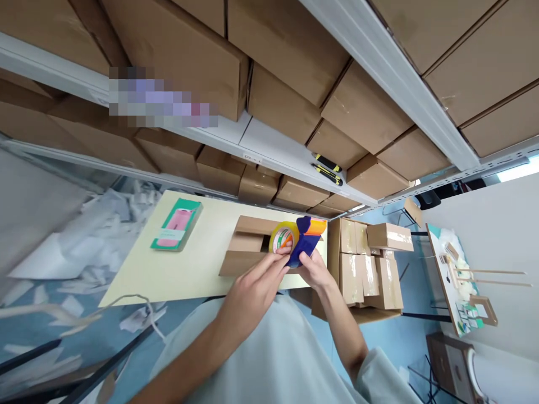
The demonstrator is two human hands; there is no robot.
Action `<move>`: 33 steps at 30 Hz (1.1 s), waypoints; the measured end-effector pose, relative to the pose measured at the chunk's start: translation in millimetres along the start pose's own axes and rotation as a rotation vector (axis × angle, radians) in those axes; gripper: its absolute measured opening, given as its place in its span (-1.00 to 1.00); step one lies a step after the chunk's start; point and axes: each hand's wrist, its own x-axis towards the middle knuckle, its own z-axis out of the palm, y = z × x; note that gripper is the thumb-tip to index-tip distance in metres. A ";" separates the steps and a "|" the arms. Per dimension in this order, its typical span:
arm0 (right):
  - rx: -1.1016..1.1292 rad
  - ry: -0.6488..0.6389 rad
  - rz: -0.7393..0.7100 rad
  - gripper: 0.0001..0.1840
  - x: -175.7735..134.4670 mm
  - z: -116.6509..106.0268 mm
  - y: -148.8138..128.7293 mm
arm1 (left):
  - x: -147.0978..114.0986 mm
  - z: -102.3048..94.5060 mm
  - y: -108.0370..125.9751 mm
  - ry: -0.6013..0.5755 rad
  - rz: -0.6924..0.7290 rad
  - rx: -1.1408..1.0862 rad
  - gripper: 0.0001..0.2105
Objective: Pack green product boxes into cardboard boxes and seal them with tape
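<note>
A tape dispenser, dark blue with an orange roller, is held up above the table, a yellow roll of packing tape mounted on its left side. My right hand is closed around the lower right of the dispenser. From the left, my left hand grips at its lower edge beside the roll; its fingertips are partly hidden. Beneath both hands an open cardboard box lies on the pale table, its flaps spread. A green box with a pink item pictured on it lies on the left of the table.
Shelves of cardboard boxes rise behind the table, with several yellow-black utility knives on one shelf. At right stands a large carton filled with small taped boxes. Crumpled white paper covers the floor at left.
</note>
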 end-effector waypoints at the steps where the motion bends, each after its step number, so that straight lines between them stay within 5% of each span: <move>1: -0.012 -0.015 0.014 -0.14 -3.2 -0.7 -0.7 | -1.4 -2.5 3.5 0.010 0.024 -0.018 -0.66; 6: -0.035 -0.055 0.007 -0.13 -18.5 -14.0 5.0 | 6.3 -34.3 15.1 0.169 0.042 -0.131 -0.84; 12: 0.007 -0.176 0.025 -0.10 -25.1 -23.5 14.2 | 40.7 -66.9 18.4 0.339 -0.048 -0.185 -0.82; 18: -0.190 -0.314 0.040 -0.30 -26.4 -16.4 -5.4 | 49.6 -61.4 20.7 0.130 -0.031 -0.226 -0.74; 28: -0.691 -0.132 -0.163 -0.50 -49.0 -27.2 -38.7 | 41.3 -65.8 4.7 -0.098 0.030 -0.214 -0.69; 33: -0.929 -0.145 -0.307 -0.72 -58.3 -32.0 -60.1 | 39.2 -67.1 11.5 -0.116 0.126 -0.191 -0.74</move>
